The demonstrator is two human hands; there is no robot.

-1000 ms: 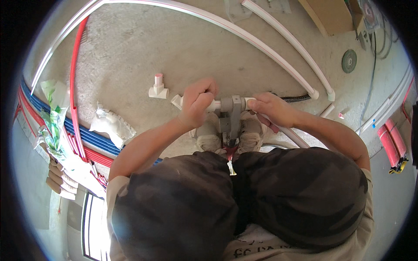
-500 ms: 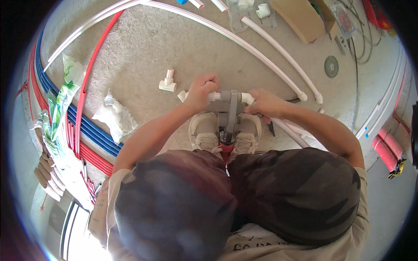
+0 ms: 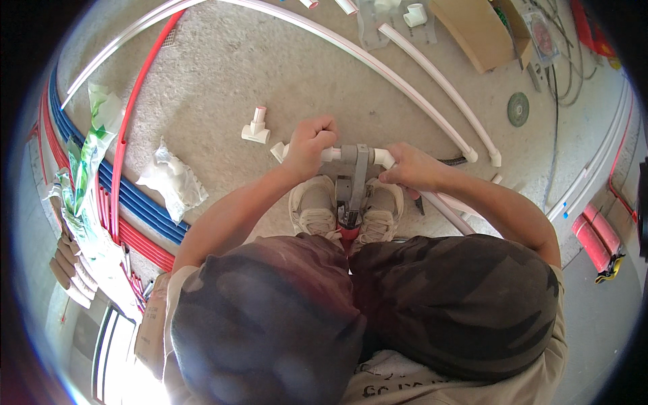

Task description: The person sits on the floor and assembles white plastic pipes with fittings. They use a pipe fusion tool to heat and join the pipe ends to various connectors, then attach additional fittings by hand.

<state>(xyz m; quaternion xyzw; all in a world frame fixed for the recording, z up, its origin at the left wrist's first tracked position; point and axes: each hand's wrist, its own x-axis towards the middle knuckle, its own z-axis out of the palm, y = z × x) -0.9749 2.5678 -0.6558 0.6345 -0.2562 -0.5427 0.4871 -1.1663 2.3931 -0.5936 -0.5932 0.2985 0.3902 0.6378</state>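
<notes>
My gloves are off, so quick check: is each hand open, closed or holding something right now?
Left hand: closed, holding a white pipe piece.
Right hand: closed, holding a white elbow fitting.

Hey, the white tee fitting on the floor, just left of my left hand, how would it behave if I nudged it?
The white tee fitting looks like hard moulded plastic, so it's probably stiff. Being small and plastic-looking, it's likely light and would slide easily. The short stub jutting from its body should keep it from rolling far, though it might rock.
</notes>
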